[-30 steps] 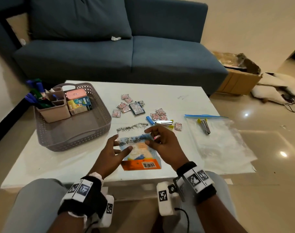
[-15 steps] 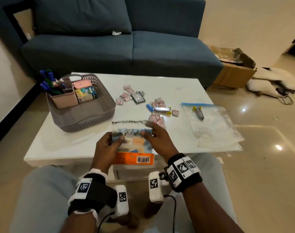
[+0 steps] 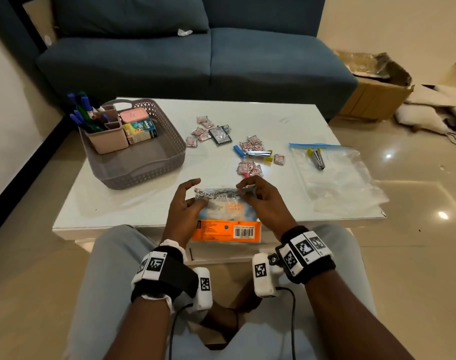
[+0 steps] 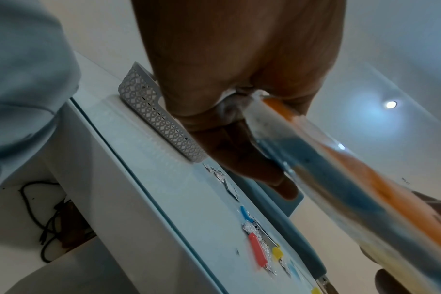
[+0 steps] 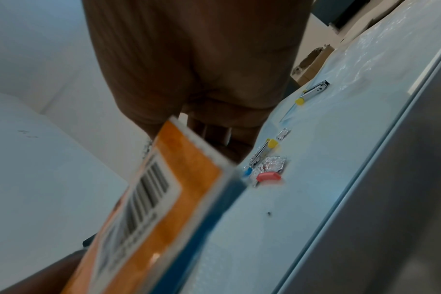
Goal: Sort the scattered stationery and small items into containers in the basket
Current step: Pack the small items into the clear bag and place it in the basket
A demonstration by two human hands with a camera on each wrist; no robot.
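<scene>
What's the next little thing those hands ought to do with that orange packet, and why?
Probably pull its top edge apart. The left hand and right hand each pinch an upper corner of the orange packet, held up off the table, while small foil sachets lie loose there. An open packet could take them before going into the basket.

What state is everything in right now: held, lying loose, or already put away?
Orange packet: held by both hands above the table's near edge.
Left hand: pinches its top.
Right hand: pinches its top.
Basket: on table, partly filled.
Pen holder: upright in basket, holding pens.
Foil sachets: loose on table.
Zip bag: flat on the table.
</scene>
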